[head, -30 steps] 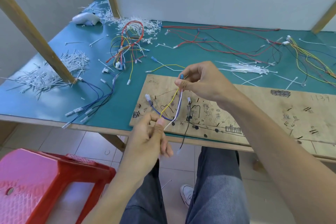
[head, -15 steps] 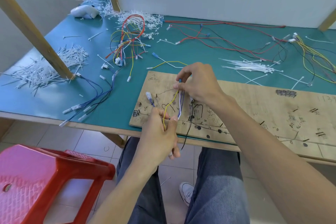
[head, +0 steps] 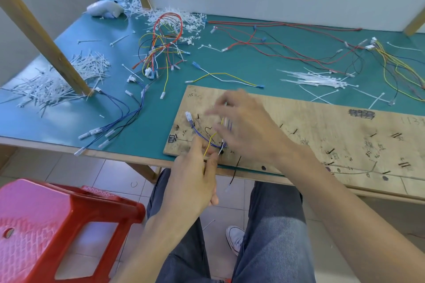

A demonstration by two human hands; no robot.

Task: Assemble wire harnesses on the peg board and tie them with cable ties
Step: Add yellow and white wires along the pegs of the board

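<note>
The step in hand looks like laying a small group of wires onto the peg board (head: 322,131), before any tie goes on. The board lies flat on the green desk (head: 161,108), at the near edge, and the work sits at the board's 8 o'clock corner. The left hand (head: 195,181) is closed in a pinch on the lower ends of the wire bundle (head: 212,142), yellow, white and blue strands, just over the near edge of the desk. From the pinch a blue strand curves toward 10 o'clock to a white connector (head: 188,116) resting on the board, and a black wire (head: 234,172) hangs off the desk edge at 4 o'clock from the pinch. The right hand (head: 243,126) is over the upper part of the same strands, at 1 o'clock from the left hand, but it is smeared by motion; its fingers seem spread, and I cannot tell whether it grips anything. The next move, as I judge it, calls for seating the strands along the marked route and round the pegs while the left hand holds tension, then fetching a tie. The loose heap of cable ties (head: 315,79) lies on the desk at 1 o'clock from the hands, beyond the far edge of the board, well within reach of the right hand. Spare wires, among them a yellow and white pair (head: 224,77), lie at 12 o'clock beyond the board.
</note>
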